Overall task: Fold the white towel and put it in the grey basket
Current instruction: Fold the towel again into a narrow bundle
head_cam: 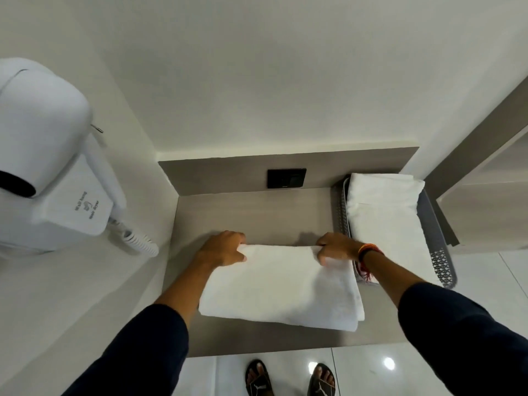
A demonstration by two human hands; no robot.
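A white towel [283, 284] lies folded in layers on the grey-brown counter [251, 215], in front of me. My left hand [223, 248] pinches its far left corner. My right hand [337, 247] grips its far right corner, close to the basket. The grey perforated basket [441, 261] stands at the right end of the counter. Another folded white towel [385, 212] lies inside it.
A white wall-mounted hair dryer [45, 155] with a coiled cord hangs on the left wall. A black socket plate [286, 178] sits on the back panel. Beyond the basket on the right is a grey ledge [485, 212]. My sandalled feet [288, 378] stand on the glossy floor.
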